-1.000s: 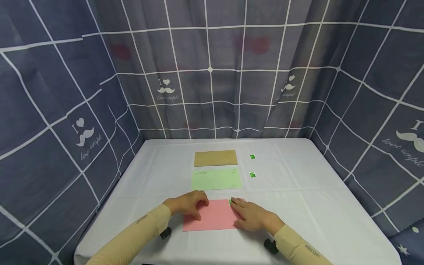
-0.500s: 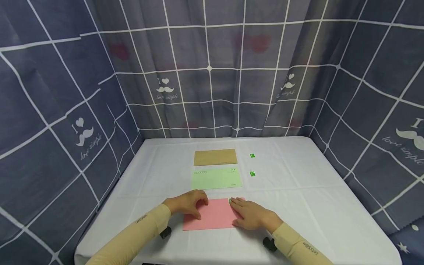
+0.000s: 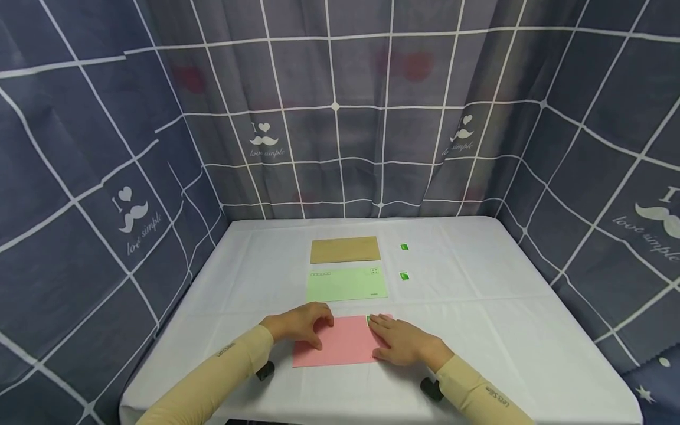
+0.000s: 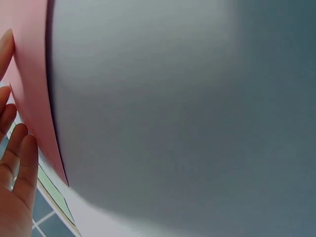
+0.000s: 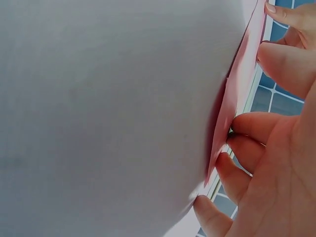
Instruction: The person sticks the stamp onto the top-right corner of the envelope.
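A pink envelope (image 3: 345,341) lies flat near the front of the white table. On its left part rests my left hand (image 3: 304,324), thumb and fingers spread in a loose curve. My right hand (image 3: 404,343) lies across its right end with extended fingers, the fingertips on a small green stamp (image 3: 368,320) at the upper right corner. Most of that stamp is hidden under them. In the right wrist view, several fingertips of the right hand (image 5: 266,163) touch the pink envelope (image 5: 224,121). The left wrist view shows the left fingertips along the envelope (image 4: 34,74).
Beyond the pink envelope lie a light green envelope (image 3: 346,285) and a brown envelope (image 3: 345,251). To their right are two loose green stamps, a nearer stamp (image 3: 404,275) and a farther stamp (image 3: 404,247). A dark checked curtain (image 3: 361,136) encloses the table (image 3: 478,330) on three sides.
Both hands keep their places on the pink envelope. The head view has tilted slightly, so the table and envelopes appear a little higher.
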Action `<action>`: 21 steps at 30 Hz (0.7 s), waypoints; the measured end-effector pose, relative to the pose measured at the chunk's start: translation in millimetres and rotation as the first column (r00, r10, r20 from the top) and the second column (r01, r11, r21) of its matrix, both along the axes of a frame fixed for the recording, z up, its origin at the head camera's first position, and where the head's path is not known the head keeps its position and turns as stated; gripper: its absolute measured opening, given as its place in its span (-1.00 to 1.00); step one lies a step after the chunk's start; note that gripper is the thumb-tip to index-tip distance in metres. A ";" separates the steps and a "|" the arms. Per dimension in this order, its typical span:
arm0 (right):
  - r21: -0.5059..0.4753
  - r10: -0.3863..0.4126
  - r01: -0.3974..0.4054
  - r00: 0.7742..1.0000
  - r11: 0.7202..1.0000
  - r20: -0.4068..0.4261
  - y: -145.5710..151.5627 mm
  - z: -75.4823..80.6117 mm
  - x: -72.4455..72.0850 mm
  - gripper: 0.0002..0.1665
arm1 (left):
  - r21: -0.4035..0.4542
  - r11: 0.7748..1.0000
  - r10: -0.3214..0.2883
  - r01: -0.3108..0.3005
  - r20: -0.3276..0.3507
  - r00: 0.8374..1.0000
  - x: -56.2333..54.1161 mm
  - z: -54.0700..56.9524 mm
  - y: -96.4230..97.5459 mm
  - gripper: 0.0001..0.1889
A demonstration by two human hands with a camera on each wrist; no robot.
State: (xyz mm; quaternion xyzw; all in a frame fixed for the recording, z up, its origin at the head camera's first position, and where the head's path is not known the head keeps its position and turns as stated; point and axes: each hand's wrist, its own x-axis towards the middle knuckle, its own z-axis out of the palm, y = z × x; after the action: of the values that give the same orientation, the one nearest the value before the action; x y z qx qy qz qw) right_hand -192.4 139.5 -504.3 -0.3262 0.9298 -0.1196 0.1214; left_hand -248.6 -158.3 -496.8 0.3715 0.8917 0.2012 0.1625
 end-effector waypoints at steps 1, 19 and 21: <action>0.001 -0.002 0.002 1.000 1.000 0.000 0.0 0.3 0.1 -0.16 | 0.001 1.000 0.000 0.000 0.000 1.000 -0.1 -0.1 -0.1 -0.50; -0.071 -0.044 0.047 0.998 0.996 0.040 -0.3 -0.6 2.8 -0.09 | -0.009 1.000 0.010 -0.010 0.001 1.000 0.1 0.7 -1.5 -0.51; -0.075 -0.047 0.051 0.998 0.996 0.047 -0.2 -1.7 2.7 -0.08 | -0.003 1.000 0.005 -0.005 0.002 1.000 0.7 0.1 -1.7 -0.51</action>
State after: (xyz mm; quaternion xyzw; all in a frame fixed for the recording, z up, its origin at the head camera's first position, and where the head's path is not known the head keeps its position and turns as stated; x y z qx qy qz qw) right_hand -189.7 139.2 -506.0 -0.3049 0.9294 -0.1650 0.1267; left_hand -247.9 -160.0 -496.7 0.3688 0.8927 0.2006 0.1637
